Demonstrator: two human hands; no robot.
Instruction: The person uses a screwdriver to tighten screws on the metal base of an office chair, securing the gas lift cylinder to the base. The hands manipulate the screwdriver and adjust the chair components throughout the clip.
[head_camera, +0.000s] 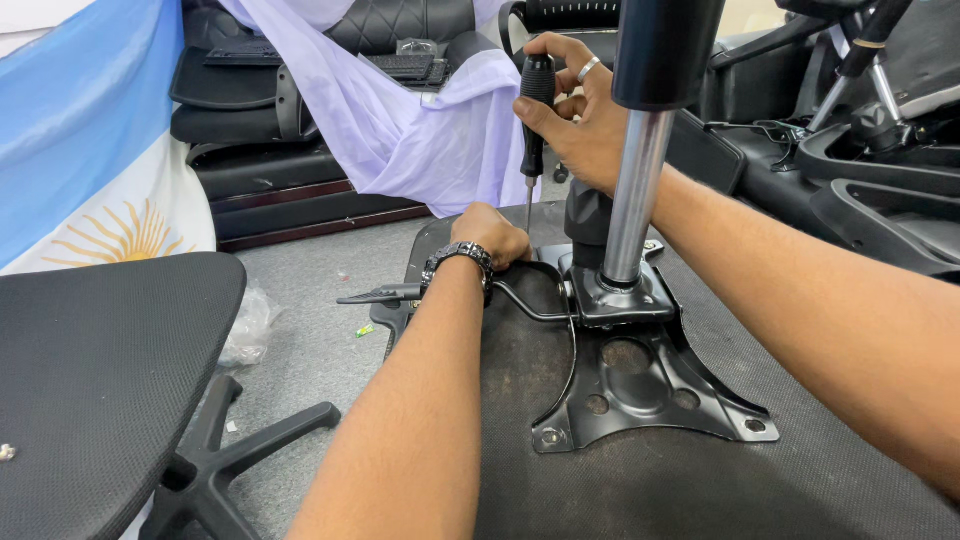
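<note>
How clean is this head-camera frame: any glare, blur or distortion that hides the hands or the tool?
Head view: even indoor light, soft shadows; a bright streak of glare runs down the chrome column; the black top of the column, close to the lens, is soft; both forearms loom large from wide-angle stretch; the right hand on the screwdriver and the left hand are sharp, as is the black mounting plate.

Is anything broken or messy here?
Nothing looks broken. A crumpled clear plastic bag and small scraps litter the grey carpet floor. The right hand holds a black-handled screwdriver upright over the black metal chair plate.
</note>
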